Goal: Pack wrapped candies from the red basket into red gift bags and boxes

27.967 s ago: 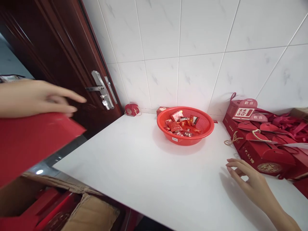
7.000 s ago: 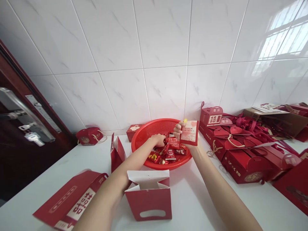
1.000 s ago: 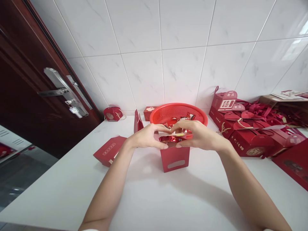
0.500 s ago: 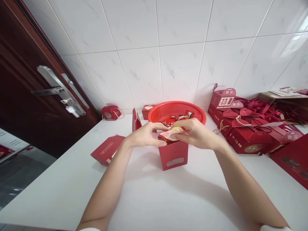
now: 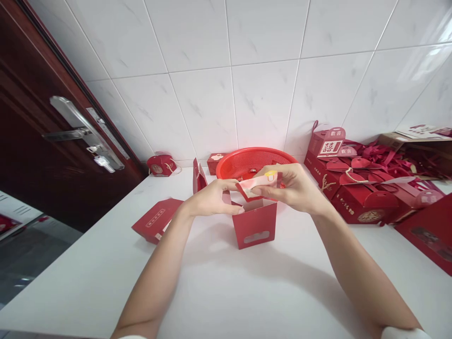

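A red paper gift box with a clear oblong window stands upright on the white table, its top open. My left hand grips it at the upper left, with the thumb on the front rim and the fingers behind. Between the thumb and fingers of my right hand is a pink and red snack packet with a yellow patch, held tilted just above the box opening. Close behind is a red plastic basket holding several small wrapped pieces, partly hidden by my hands.
A red box lies left of my left forearm, with a standing red carton behind it. Small red boxes sit by the tiled wall. Piled gift boxes and ribbons fill the right. A dark door is at left.
My right hand has risen slightly with the snack packet, which is now clear of the box opening and shows more of its surface. My left hand stays on the box.
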Motion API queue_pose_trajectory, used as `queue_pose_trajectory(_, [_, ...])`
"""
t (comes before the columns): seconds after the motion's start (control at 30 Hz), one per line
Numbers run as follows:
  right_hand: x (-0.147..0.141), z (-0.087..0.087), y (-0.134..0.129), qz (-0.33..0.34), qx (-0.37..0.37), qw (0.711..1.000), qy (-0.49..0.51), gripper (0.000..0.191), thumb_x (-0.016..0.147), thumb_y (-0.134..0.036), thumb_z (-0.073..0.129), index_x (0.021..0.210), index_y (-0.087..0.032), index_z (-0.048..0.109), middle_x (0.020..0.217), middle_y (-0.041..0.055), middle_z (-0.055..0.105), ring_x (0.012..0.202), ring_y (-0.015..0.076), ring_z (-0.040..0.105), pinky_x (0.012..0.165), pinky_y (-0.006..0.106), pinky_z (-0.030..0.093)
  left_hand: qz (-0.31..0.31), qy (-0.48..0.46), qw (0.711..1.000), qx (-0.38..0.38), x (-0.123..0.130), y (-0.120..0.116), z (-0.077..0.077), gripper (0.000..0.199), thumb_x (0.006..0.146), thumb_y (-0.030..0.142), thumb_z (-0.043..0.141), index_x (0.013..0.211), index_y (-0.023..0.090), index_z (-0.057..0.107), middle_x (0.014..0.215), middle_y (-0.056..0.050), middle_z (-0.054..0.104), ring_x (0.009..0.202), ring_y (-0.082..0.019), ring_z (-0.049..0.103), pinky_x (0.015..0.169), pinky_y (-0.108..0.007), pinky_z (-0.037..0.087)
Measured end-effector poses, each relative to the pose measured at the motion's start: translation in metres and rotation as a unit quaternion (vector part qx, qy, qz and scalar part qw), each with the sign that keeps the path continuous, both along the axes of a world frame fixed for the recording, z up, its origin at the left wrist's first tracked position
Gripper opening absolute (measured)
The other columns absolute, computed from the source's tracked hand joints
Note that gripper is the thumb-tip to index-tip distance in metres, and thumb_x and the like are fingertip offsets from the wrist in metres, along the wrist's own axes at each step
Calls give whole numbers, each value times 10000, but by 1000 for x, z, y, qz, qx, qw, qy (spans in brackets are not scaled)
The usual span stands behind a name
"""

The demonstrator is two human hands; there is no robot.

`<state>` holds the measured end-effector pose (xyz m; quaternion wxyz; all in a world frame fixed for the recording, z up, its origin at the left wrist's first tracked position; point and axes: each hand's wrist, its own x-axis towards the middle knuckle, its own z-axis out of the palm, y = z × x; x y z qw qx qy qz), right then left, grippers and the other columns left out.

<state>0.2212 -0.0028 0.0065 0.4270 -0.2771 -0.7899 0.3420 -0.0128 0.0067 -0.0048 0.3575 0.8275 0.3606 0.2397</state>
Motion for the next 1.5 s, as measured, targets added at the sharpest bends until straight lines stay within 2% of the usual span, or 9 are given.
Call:
queue_pose_trajectory(0.17, [0, -1, 7, 102, -2, 987, -120, 132, 835, -322, 736, 814, -196, 702, 804, -2, 682, 723, 155, 581, 622, 267, 434, -31, 7, 999, 13, -1, 0, 2, 342, 765, 224, 755, 1107, 227, 770, 1128, -46, 727, 1037, -218, 671, 916, -311, 542])
queue_pose_trajectory(0.27, [7, -1, 12, 81, 17, 991, -106, 192, 881, -342, 679, 769, -186, 664, 729, -12, 628, 669, 139, 526, 589, 263, 397, -35, 17, 999, 13, -2, 1, 3, 341, 784, 249, 746, 1123, 227, 769, 1168, -54, 719, 1066, -226, 666, 926, -315, 539])
queue_pose_trajectory(0.4, [12, -3, 13, 104, 13, 979, -173, 198, 902, -306, 640, 750, -180, 660, 690, -14, 624, 605, 122, 497, 546, 260, 361, -63, 34, 997, 12, -4, 3, 4, 379, 820, 266, 718, 1196, 237, 751, 1227, -70, 697, 1112, -235, 655, 940, -311, 529])
queue_pose_trajectory(0.57, [8, -3, 8, 71, 40, 985, -153, 132, 923, -275, 593, 954, -211, 704, 840, 20, 724, 718, 166, 622, 615, 271, 445, -75, 25, 997, 1, -5, 1, 5, 329, 871, 234, 645, 1182, 240, 754, 1244, -70, 688, 1116, -228, 647, 948, -314, 525])
queue_pose_trajectory(0.63, [7, -1, 5, 68, 52, 986, -143, 162, 939, -248, 549, 934, -217, 708, 853, 24, 736, 743, 177, 643, 638, 280, 461, -78, 19, 997, -7, -5, 2, 4, 341, 869, 229, 648, 1195, 249, 749, 1243, -70, 686, 1124, -229, 646, 946, -320, 530])
queue_pose_trajectory(0.97, [7, 2, -1, 43, 108, 959, -258, 260, 975, -172, 465, 904, -193, 714, 768, 31, 697, 659, 155, 581, 628, 281, 384, -95, 21, 995, -11, -6, 5, 0, 417, 922, 222, 622, 1329, 283, 690, 1376, -78, 642, 1320, -268, 565, 1023, -349, 520])
queue_pose_trajectory(1.07, [0, -1, -4, 51, 111, 951, -283, 253, 967, -164, 483, 960, -200, 734, 777, 43, 700, 667, 165, 594, 637, 283, 387, -107, 20, 994, -6, -6, 5, 0, 394, 950, 257, 608, 1336, 274, 686, 1376, -86, 644, 1294, -261, 587, 1025, -349, 525])
queue_pose_trajectory(1.2, [3, 3, -11, -7, 138, 957, -255, 263, 969, -181, 485, 1068, -213, 727, 844, 60, 719, 749, 194, 621, 669, 290, 407, -87, 13, 996, -2, -8, 7, -2, 411, 943, 309, 643, 1352, 284, 672, 1362, -94, 649, 1273, -266, 602, 1013, -358, 532])
queue_pose_trajectory(1.5, [-4, 11, -28, 1, 128, 927, -353, 268, 1027, -217, 451, 1044, -181, 716, 700, 29, 626, 600, 147, 502, 604, 284, 297, -91, 6, 996, -20, -9, 9, -5, 384, 941, 345, 659, 1315, 265, 697, 1319, -108, 652, 1223, -259, 619, 943, -330, 551])
